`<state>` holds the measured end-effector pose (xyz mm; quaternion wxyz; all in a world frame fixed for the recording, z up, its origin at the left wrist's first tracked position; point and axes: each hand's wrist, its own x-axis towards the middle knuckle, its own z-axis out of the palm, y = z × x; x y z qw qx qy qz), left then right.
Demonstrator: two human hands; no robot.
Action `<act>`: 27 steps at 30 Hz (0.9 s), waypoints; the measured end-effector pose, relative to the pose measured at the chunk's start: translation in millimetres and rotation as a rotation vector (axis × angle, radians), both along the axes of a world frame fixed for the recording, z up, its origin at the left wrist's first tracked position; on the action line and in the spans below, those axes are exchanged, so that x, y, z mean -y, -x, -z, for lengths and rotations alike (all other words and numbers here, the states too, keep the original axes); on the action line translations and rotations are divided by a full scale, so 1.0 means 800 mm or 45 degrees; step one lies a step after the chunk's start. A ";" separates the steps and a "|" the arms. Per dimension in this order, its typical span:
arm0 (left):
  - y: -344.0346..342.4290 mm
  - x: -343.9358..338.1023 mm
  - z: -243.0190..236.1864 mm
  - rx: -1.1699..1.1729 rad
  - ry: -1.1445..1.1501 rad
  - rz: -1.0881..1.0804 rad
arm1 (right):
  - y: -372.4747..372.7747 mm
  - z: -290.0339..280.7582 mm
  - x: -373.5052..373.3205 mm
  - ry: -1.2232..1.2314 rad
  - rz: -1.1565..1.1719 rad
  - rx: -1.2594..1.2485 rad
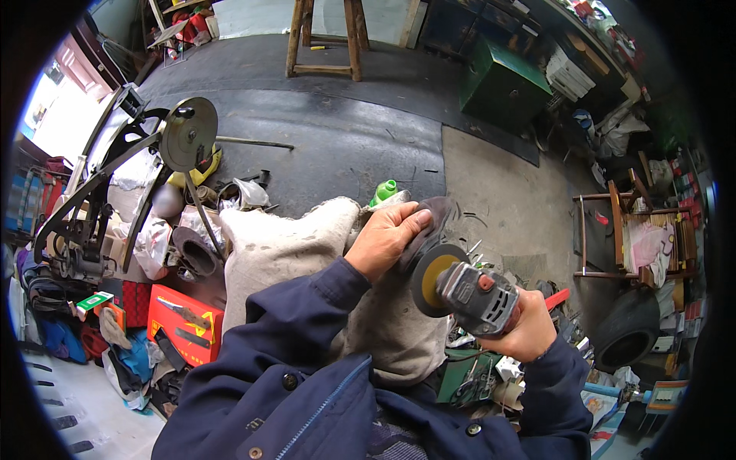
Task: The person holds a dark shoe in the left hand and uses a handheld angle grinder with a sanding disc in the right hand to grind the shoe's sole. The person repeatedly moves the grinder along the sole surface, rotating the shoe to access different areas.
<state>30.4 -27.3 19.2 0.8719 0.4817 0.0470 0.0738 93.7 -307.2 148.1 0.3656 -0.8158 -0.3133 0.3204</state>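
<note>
Disc to the edge: a left hand point(387, 239) pinches a dark, curved piece point(435, 218) between thumb and bent fingers, above the lap, while the right hand point(530, 328) wraps firmly around an angle grinder point(479, 297).

The grinder's disc point(431, 277) sits at the piece's near side, contact unclear; work appears under way, though how much is ground and how much remains cannot be told. Beneath lies a grey lap cloth point(280, 249); beyond, a green bottle point(385, 192); far left, a wheeled machine point(189, 134).
</note>
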 end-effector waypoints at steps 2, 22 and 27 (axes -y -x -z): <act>-0.001 0.000 -0.001 0.010 -0.025 -0.003 | 0.003 -0.001 -0.001 0.004 -0.086 0.168; 0.007 0.003 0.003 0.044 -0.049 0.008 | 0.000 0.003 0.005 -0.097 0.041 -0.358; 0.008 0.001 0.001 0.018 -0.057 0.039 | -0.002 0.000 0.004 0.109 -0.125 -0.096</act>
